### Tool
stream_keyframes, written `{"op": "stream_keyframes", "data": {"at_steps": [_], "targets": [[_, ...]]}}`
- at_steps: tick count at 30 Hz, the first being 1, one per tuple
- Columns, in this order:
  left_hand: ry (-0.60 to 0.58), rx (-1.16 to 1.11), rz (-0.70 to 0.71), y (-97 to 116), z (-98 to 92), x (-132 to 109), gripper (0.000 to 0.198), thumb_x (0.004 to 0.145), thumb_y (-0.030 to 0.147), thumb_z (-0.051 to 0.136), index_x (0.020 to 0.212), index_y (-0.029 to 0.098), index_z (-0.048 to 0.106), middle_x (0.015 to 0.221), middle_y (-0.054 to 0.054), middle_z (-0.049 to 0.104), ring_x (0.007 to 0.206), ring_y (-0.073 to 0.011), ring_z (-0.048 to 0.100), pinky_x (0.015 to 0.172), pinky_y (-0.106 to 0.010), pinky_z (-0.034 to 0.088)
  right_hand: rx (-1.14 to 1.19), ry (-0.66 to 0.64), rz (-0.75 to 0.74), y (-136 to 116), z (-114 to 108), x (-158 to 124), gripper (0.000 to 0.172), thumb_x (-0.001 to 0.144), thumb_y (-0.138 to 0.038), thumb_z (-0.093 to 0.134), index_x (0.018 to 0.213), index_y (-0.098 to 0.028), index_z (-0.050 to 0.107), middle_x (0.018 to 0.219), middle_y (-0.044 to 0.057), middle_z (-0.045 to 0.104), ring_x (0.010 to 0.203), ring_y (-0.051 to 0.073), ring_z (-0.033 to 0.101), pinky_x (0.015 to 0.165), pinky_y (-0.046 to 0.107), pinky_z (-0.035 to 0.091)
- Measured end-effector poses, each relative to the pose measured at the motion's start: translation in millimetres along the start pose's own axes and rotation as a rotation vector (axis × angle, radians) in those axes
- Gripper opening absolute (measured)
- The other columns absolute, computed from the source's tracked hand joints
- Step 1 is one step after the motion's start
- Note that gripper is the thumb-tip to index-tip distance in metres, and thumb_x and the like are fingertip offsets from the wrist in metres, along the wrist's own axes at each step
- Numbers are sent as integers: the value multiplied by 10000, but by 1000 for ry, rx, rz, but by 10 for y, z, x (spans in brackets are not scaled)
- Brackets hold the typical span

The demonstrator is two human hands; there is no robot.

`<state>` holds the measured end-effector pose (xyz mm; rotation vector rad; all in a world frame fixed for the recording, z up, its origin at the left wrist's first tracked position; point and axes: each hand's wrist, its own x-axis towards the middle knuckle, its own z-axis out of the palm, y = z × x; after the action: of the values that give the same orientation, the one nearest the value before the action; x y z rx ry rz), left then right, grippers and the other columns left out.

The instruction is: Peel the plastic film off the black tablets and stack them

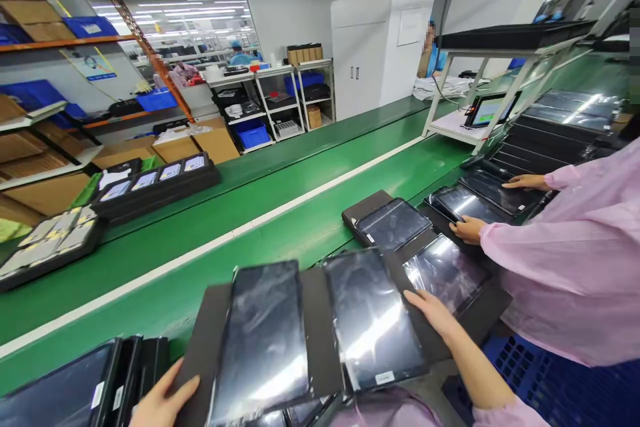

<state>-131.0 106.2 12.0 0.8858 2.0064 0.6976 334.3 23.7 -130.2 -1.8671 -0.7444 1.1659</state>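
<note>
- The left hand (163,400) grips the near-left corner of a dark tray (320,340), fingers curled together over its edge, thumb on top.
- The right hand (433,310) lies flat on the tray's right side, fingers together and extended, touching the edge of the right tablet (373,317).
- The tray sits at the near edge of the green conveyor belt (260,213); the left tablet (263,340) lies in it beside the right one.
- Further right along the belt's near edge, a co-worker in a pink sleeve (570,253) rests both hands on other tablets (450,203).
- Across the belt, black trays of small parts (155,183) stand at its far edge.
</note>
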Motion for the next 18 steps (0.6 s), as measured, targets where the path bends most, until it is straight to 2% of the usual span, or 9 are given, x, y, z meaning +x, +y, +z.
{"op": "stream_keyframes", "data": {"at_steps": [1, 3, 6, 8, 11, 13, 15, 17, 18], "targets": [[-82, -90, 50, 217, 113, -30, 596, 444, 354, 698, 1012, 204, 598, 924, -41, 703, 813, -255, 665, 721, -336, 548, 149, 53, 32, 91, -149, -35, 493, 689, -602, 591, 863, -141, 614, 740, 68, 660, 713, 232, 638, 616, 309, 504], [-255, -282, 140, 657, 444, -48, 615, 435, 284, 736, 1032, 201, 613, 1005, -36, 692, 852, -218, 652, 698, -271, 530, 365, 189, 128, 275, -463, -95, 572, 592, -602, 668, 927, -140, 625, 715, 66, 662, 690, 256, 647, 610, 340, 528], [-474, -578, 269, 1286, 1178, 67, 544, 464, 193, 725, 999, 155, 631, 915, -56, 695, 801, -178, 629, 680, -238, 487, 476, 423, 215, 507, -854, -171, 698, 528, -596, 697, 1020, -107, 619, 712, 84, 668, 669, 288, 651, 592, 386, 548], [-519, -686, 285, 1651, 1775, 199, 394, 506, 157, 666, 897, 117, 640, 789, -50, 673, 703, -151, 594, 627, -232, 459, 506, 588, 239, 616, -1002, -228, 756, 527, -568, 703, 1096, -81, 599, 741, 101, 671, 645, 293, 643, 576, 404, 554], [-505, -748, 316, 2064, 2676, 355, 199, 576, 133, 575, 772, 118, 603, 711, -20, 611, 684, -127, 568, 656, -226, 453, 546, 761, 259, 719, -1060, -278, 768, 560, -541, 689, 1160, -76, 573, 769, 109, 657, 593, 274, 615, 540, 405, 546], [-511, -731, 319, 2206, 3180, 397, 199, 619, 155, 563, 814, 122, 587, 750, -25, 606, 734, -133, 580, 700, -238, 461, 521, 816, 277, 765, -1030, -249, 731, 594, -566, 650, 1136, -80, 582, 743, 109, 641, 583, 273, 601, 535, 407, 537], [-528, -662, 303, 2209, 3550, 391, 268, 637, 174, 587, 901, 125, 583, 858, -55, 631, 841, -164, 598, 774, -276, 467, 484, 823, 302, 813, -992, -180, 691, 602, -602, 615, 1063, -88, 599, 709, 112, 632, 614, 295, 608, 559, 420, 535], [-540, -563, 279, 2067, 3758, 356, 364, 608, 154, 637, 966, 128, 583, 1008, -103, 640, 989, -213, 585, 869, -329, 448, 418, 771, 310, 875, -978, -113, 633, 579, -622, 615, 942, -104, 609, 670, 118, 623, 667, 330, 619, 616, 451, 535], [-540, -515, 272, 1950, 3796, 336, 407, 584, 129, 659, 984, 130, 588, 1083, -126, 630, 1063, -234, 562, 916, -346, 427, 344, 740, 303, 909, -988, -94, 592, 573, -634, 607, 862, -117, 606, 642, 125, 613, 686, 354, 618, 643, 482, 527]]}}
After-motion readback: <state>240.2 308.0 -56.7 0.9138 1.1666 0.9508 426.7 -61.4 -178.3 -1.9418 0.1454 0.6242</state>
